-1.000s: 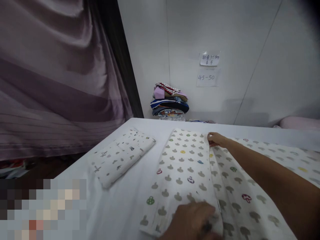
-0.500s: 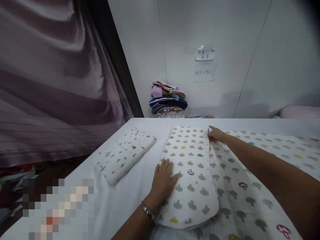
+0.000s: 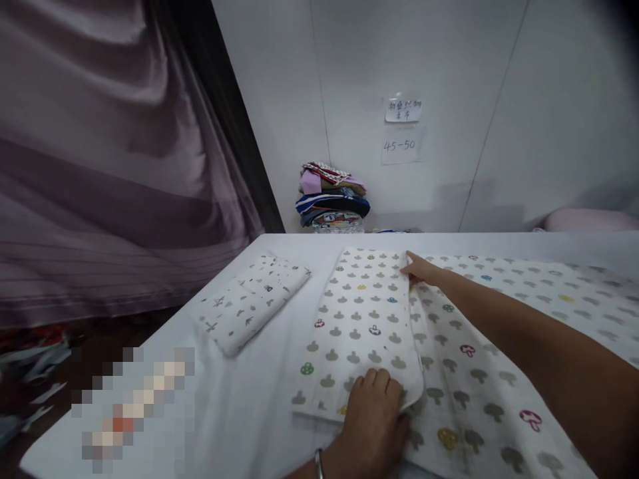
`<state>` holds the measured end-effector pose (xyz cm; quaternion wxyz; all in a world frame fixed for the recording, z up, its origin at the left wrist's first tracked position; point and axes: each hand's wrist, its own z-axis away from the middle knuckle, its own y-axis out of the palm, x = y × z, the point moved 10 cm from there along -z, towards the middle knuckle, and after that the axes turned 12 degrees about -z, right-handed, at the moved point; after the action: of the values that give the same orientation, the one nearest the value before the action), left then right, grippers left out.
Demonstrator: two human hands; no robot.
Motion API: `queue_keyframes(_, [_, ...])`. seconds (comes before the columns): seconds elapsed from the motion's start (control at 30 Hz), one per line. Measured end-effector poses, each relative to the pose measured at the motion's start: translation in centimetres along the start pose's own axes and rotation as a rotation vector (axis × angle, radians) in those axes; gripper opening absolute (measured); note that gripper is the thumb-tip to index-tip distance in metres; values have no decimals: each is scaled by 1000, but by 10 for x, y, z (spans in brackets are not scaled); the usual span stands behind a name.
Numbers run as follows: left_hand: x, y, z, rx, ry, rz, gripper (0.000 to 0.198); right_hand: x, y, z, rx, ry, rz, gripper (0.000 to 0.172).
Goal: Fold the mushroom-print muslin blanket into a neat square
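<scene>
In the head view, a white mushroom-print cloth (image 3: pixel 354 319) lies on the white counter (image 3: pixel 254 406), in front of the person. A folded panel forms its left part; to the right of that panel's edge, the rest spreads across the counter, creased and passing beneath the right forearm.

The right hand (image 3: pixel 421 269) is at the far end of the panel's right edge. Its fingers (image 3: pixel 407 266) are closed on the cloth there, pinching the edge near the far corner, with the panel to their left. The left hand (image 3: pixel 374 416), a silver bracelet (image 3: pixel 318 462) at its wrist, is at the near end of the panel. Its fingers (image 3: pixel 382 380) are bent over the cloth close to the near right corner, touching its upper face; the thumb side is hidden, so I cannot tell whether they grip it.

A folded cloth (image 3: pixel 254 303) with small printed motifs lies to the left, apart from both hands. Behind the counter is a stack of fabrics (image 3: pixel 332 196).
</scene>
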<state>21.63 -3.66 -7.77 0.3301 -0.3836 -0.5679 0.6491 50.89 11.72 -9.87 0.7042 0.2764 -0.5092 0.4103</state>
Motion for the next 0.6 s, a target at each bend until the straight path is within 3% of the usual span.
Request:
queue_keyframes(0.07, [4,-2,0,-9,-13,-40,16,1,3,6,4,-2,12,99])
queue_keyframes(0.33, [-5,-12,0,10,-8,-144,27,-3,3,35,19,-1,27,96])
queue_keyframes(0.6, [12,-18,2,-20,-161,-92,34,-18,17,69,89,16,10,96])
